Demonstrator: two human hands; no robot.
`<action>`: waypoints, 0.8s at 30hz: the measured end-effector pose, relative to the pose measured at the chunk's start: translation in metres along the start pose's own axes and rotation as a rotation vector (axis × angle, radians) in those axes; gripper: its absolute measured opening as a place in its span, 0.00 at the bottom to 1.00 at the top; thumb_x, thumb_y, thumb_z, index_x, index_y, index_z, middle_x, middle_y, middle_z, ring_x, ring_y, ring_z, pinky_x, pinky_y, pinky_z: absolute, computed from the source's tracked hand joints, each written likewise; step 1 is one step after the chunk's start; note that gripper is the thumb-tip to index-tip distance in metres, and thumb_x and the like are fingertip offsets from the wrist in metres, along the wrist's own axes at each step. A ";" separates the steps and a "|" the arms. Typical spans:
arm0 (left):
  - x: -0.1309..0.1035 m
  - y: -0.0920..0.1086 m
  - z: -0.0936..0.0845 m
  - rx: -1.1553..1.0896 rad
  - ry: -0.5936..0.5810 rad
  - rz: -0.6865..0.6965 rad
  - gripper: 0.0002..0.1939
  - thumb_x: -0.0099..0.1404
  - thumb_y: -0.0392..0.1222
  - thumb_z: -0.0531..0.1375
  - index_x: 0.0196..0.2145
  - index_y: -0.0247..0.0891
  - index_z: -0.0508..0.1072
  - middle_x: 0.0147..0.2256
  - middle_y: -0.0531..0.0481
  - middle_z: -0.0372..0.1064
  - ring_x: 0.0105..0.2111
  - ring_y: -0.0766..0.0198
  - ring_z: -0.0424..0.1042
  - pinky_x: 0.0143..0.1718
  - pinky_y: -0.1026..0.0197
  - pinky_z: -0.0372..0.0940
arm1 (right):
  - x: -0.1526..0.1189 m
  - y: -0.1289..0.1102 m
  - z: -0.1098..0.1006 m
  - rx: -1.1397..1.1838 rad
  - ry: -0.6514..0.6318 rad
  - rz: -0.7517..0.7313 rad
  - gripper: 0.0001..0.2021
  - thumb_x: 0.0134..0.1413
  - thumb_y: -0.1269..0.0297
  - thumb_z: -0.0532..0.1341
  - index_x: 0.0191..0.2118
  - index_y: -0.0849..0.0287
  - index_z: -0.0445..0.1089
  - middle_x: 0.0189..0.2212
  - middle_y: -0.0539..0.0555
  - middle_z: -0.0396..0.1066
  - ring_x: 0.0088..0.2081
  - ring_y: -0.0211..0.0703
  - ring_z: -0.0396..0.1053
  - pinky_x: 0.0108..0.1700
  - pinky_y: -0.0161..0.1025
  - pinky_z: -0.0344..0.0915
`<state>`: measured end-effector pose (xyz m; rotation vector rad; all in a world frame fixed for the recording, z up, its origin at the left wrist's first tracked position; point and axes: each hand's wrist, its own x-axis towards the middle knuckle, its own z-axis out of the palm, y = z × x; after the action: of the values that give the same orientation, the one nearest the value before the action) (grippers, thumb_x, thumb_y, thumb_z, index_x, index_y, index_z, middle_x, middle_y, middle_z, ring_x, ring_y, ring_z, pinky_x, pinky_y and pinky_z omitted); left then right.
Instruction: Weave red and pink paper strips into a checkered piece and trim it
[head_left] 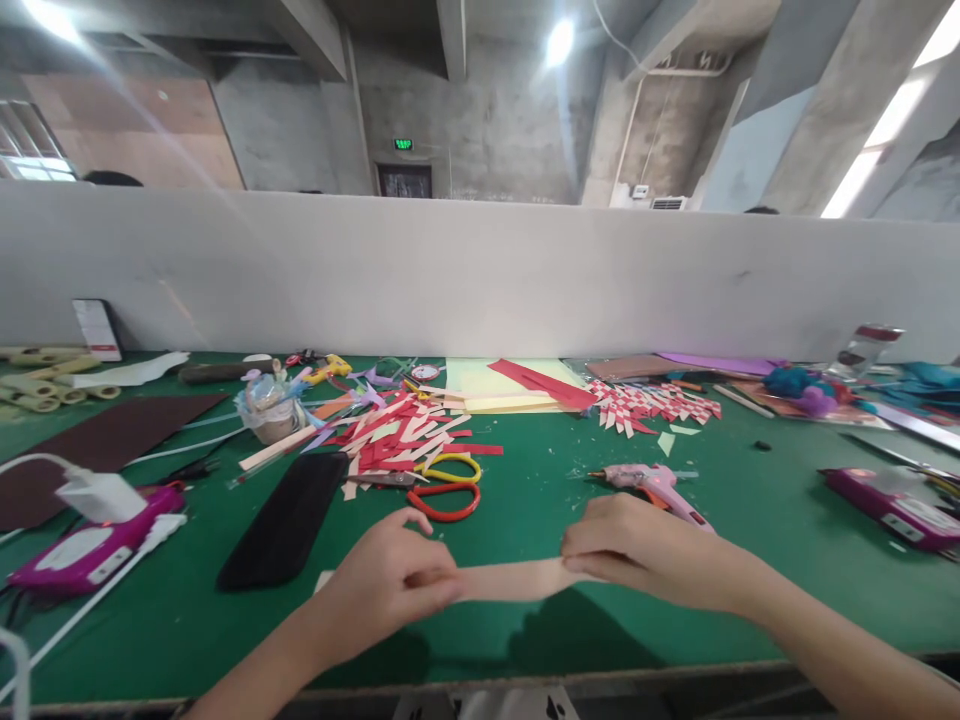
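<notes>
A pale pink paper strip [514, 580] is stretched between my two hands, just above the front of the green table. My left hand [401, 575] pinches its left end between thumb and fingers. At the other end, my right hand [619, 550] is closed on the strip too. Scissors [446, 502] with one red and one yellow handle lie beyond my left hand. A pink glue gun [660, 485] rests just behind my right hand. Past the scissors is a pile of red and pale pink paper strips [405, 430].
A black phone [285, 520] lies left of the scissors. Woven red-and-white pieces [652, 402] and yellow paper sheets [517, 385] are at the back. Magenta power strips stand at left [97, 545] and right [896, 508]. A white partition [480, 275] closes off the far edge.
</notes>
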<state>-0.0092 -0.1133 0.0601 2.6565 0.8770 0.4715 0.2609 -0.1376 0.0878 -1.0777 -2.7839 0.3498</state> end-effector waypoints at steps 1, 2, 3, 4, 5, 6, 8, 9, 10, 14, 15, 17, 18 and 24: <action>0.002 -0.001 0.002 -0.031 -0.008 -0.042 0.18 0.66 0.45 0.49 0.22 0.39 0.69 0.17 0.57 0.64 0.20 0.68 0.59 0.36 0.63 0.60 | 0.001 0.000 0.002 -0.090 0.042 0.033 0.16 0.63 0.64 0.46 0.28 0.58 0.65 0.22 0.49 0.66 0.25 0.36 0.61 0.36 0.36 0.56; 0.004 -0.002 0.005 -0.046 -0.014 -0.074 0.19 0.66 0.44 0.49 0.21 0.38 0.68 0.17 0.56 0.63 0.21 0.68 0.60 0.31 0.65 0.58 | 0.002 -0.002 0.005 -0.193 0.094 0.072 0.15 0.62 0.66 0.47 0.27 0.58 0.65 0.22 0.49 0.66 0.25 0.37 0.62 0.40 0.39 0.56; 0.006 -0.002 0.007 -0.051 -0.024 -0.087 0.19 0.66 0.44 0.49 0.20 0.38 0.67 0.17 0.56 0.63 0.22 0.68 0.60 0.27 0.66 0.56 | 0.005 -0.004 0.009 -0.292 0.147 0.106 0.13 0.60 0.69 0.48 0.27 0.58 0.65 0.23 0.50 0.67 0.26 0.38 0.63 0.45 0.44 0.55; 0.009 -0.001 0.010 -0.048 -0.042 -0.085 0.19 0.66 0.44 0.49 0.20 0.38 0.66 0.17 0.55 0.62 0.22 0.68 0.59 0.25 0.66 0.54 | 0.008 -0.008 0.014 -0.369 0.194 0.126 0.11 0.57 0.70 0.50 0.27 0.58 0.65 0.23 0.50 0.67 0.27 0.39 0.63 0.49 0.49 0.52; 0.013 0.001 0.012 -0.041 -0.063 -0.070 0.20 0.67 0.43 0.48 0.19 0.38 0.65 0.17 0.56 0.60 0.21 0.68 0.58 0.24 0.66 0.52 | 0.013 -0.013 0.020 -0.403 0.224 0.122 0.09 0.55 0.72 0.51 0.27 0.58 0.65 0.23 0.51 0.67 0.28 0.40 0.64 0.52 0.52 0.49; 0.016 0.004 0.014 -0.034 -0.077 -0.053 0.20 0.67 0.43 0.47 0.19 0.37 0.64 0.16 0.56 0.58 0.20 0.69 0.56 0.23 0.66 0.51 | 0.018 -0.018 0.026 -0.394 0.239 0.094 0.08 0.53 0.72 0.51 0.27 0.58 0.64 0.23 0.50 0.66 0.27 0.40 0.64 0.54 0.52 0.47; 0.020 0.011 0.016 -0.024 -0.073 -0.041 0.20 0.67 0.43 0.47 0.19 0.37 0.61 0.16 0.57 0.55 0.19 0.69 0.54 0.22 0.66 0.49 | 0.029 -0.027 0.037 -0.299 0.256 0.047 0.06 0.50 0.73 0.52 0.26 0.58 0.62 0.20 0.47 0.65 0.24 0.36 0.61 0.54 0.48 0.48; 0.022 0.014 0.016 -0.019 -0.062 -0.042 0.19 0.67 0.43 0.47 0.19 0.37 0.60 0.16 0.57 0.54 0.20 0.69 0.55 0.22 0.66 0.48 | 0.034 -0.029 0.042 -0.243 0.264 0.048 0.06 0.47 0.73 0.52 0.25 0.58 0.61 0.18 0.46 0.63 0.21 0.34 0.58 0.52 0.44 0.51; 0.022 0.016 0.016 -0.014 -0.050 -0.042 0.19 0.67 0.42 0.47 0.19 0.37 0.59 0.16 0.57 0.54 0.20 0.69 0.55 0.22 0.65 0.47 | 0.037 -0.031 0.046 -0.192 0.270 0.063 0.05 0.45 0.73 0.53 0.24 0.58 0.60 0.17 0.45 0.62 0.19 0.32 0.54 0.49 0.41 0.54; 0.014 0.016 0.012 0.014 -0.032 -0.027 0.19 0.68 0.42 0.46 0.20 0.38 0.61 0.17 0.56 0.58 0.21 0.67 0.55 0.24 0.65 0.48 | 0.039 -0.026 0.053 -0.082 0.269 0.141 0.05 0.42 0.71 0.53 0.20 0.58 0.58 0.13 0.45 0.58 0.17 0.32 0.47 0.31 0.33 0.53; 0.011 0.014 0.010 0.016 -0.035 -0.033 0.20 0.68 0.42 0.45 0.20 0.38 0.63 0.17 0.56 0.60 0.21 0.67 0.55 0.24 0.65 0.48 | 0.037 -0.024 0.052 -0.072 0.264 0.158 0.06 0.42 0.71 0.53 0.19 0.58 0.58 0.13 0.45 0.57 0.18 0.32 0.46 0.29 0.32 0.50; 0.006 0.009 0.006 0.005 -0.044 -0.063 0.20 0.68 0.43 0.45 0.21 0.39 0.65 0.18 0.55 0.62 0.22 0.66 0.56 0.25 0.65 0.49 | 0.031 -0.019 0.049 -0.057 0.250 0.198 0.06 0.42 0.71 0.53 0.18 0.58 0.58 0.13 0.45 0.55 0.18 0.32 0.45 0.26 0.33 0.46; 0.004 0.007 0.005 -0.007 -0.052 -0.092 0.20 0.68 0.44 0.45 0.21 0.39 0.65 0.19 0.55 0.62 0.22 0.66 0.57 0.25 0.65 0.49 | 0.027 -0.015 0.046 -0.043 0.236 0.223 0.06 0.42 0.72 0.53 0.18 0.58 0.59 0.13 0.45 0.55 0.18 0.32 0.45 0.25 0.33 0.44; -0.001 -0.012 0.006 0.001 -0.200 -0.295 0.20 0.68 0.43 0.46 0.21 0.39 0.68 0.19 0.56 0.64 0.21 0.67 0.62 0.24 0.66 0.50 | 0.028 0.041 0.015 0.002 0.145 0.367 0.09 0.44 0.73 0.50 0.19 0.59 0.61 0.15 0.46 0.58 0.18 0.31 0.50 0.23 0.32 0.44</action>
<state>-0.0142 -0.1055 0.0501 2.4628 1.1766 0.1320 0.2639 -0.0916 0.0632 -1.5485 -2.4532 0.2975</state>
